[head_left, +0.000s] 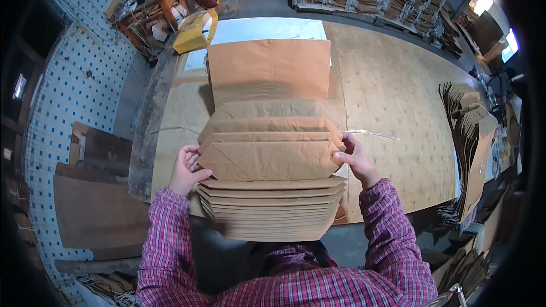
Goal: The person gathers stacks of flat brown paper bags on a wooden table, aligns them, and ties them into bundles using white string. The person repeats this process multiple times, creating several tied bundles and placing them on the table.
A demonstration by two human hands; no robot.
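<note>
paper bags (267,162): brown | sleeves (166,233): pink plaid | wall (94,94): white, blue-dotted

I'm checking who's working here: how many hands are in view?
2: the left hand at the left end of the folded brown paper, the right hand at its right end. No other hands show, though some could be hidden.

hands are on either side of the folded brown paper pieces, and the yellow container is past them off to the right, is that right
Not quite: the head view shows the yellow container off to the left, not the right. The left hand and right hand are indeed on either side of the folded brown paper pieces.
</note>
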